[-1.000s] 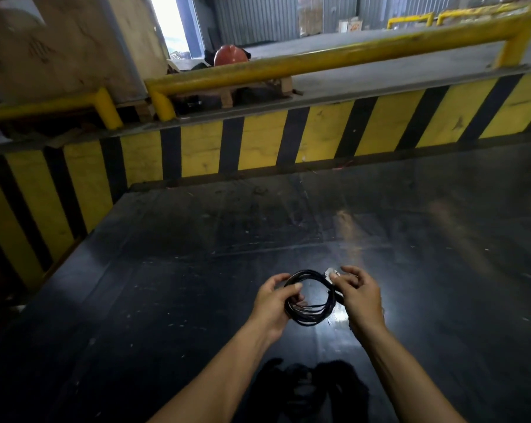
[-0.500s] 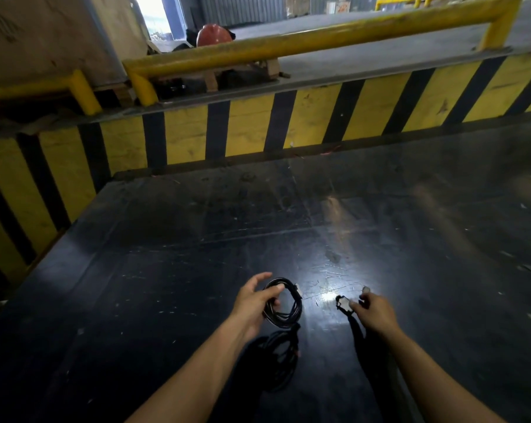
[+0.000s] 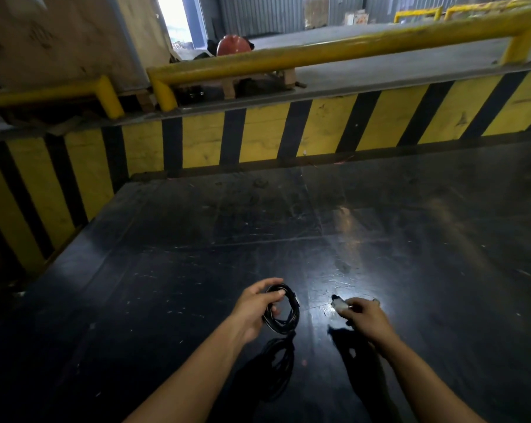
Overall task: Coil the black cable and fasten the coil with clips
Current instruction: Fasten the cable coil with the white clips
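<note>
The black cable (image 3: 285, 312) is wound into a small coil, held upright a little above the dark table. My left hand (image 3: 256, 306) grips the coil's left side, thumb over the top of the loops. My right hand (image 3: 363, 317) is apart from it to the right, fingers pinched on a small white clip (image 3: 339, 305). A gap of bare table separates the two hands. The coil's reflection shows on the glossy surface below it.
The work surface is a glossy black table (image 3: 197, 285) with scuffs. A yellow-and-black striped barrier (image 3: 319, 129) walls its far and left sides, topped by a yellow rail (image 3: 334, 54). An orange hard hat (image 3: 232, 45) lies beyond the rail.
My hands were together on the coil a second ago. They have drawn apart: the left keeps the coil, the right has moved right with the white clip.
</note>
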A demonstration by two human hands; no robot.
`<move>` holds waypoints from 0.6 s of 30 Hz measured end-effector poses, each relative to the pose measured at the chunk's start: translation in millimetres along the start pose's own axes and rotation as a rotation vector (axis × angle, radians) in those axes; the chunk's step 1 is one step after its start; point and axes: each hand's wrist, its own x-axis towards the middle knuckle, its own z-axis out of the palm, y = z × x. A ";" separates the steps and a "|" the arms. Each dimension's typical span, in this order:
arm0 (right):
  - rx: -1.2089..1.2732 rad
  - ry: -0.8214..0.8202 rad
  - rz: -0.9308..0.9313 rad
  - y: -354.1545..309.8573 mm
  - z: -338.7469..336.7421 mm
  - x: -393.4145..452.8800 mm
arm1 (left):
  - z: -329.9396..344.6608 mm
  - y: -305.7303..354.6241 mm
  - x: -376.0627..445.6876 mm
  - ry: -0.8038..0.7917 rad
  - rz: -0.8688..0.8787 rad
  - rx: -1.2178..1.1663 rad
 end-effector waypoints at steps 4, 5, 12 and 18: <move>0.201 -0.218 -0.165 -59.6 -16.2 -20.3 | 4.7 18.5 1.5 -0.020 0.030 0.099; 0.213 -0.265 -0.207 -75.2 -20.7 -25.9 | 7.2 24.5 1.3 -0.039 0.032 0.112; 0.208 -0.347 -0.417 -137.0 -32.5 -34.1 | 26.7 61.4 -7.6 -0.256 0.110 0.160; -0.050 -0.201 -0.629 -152.4 -25.5 -23.6 | 27.7 82.0 -16.1 -0.208 0.191 0.255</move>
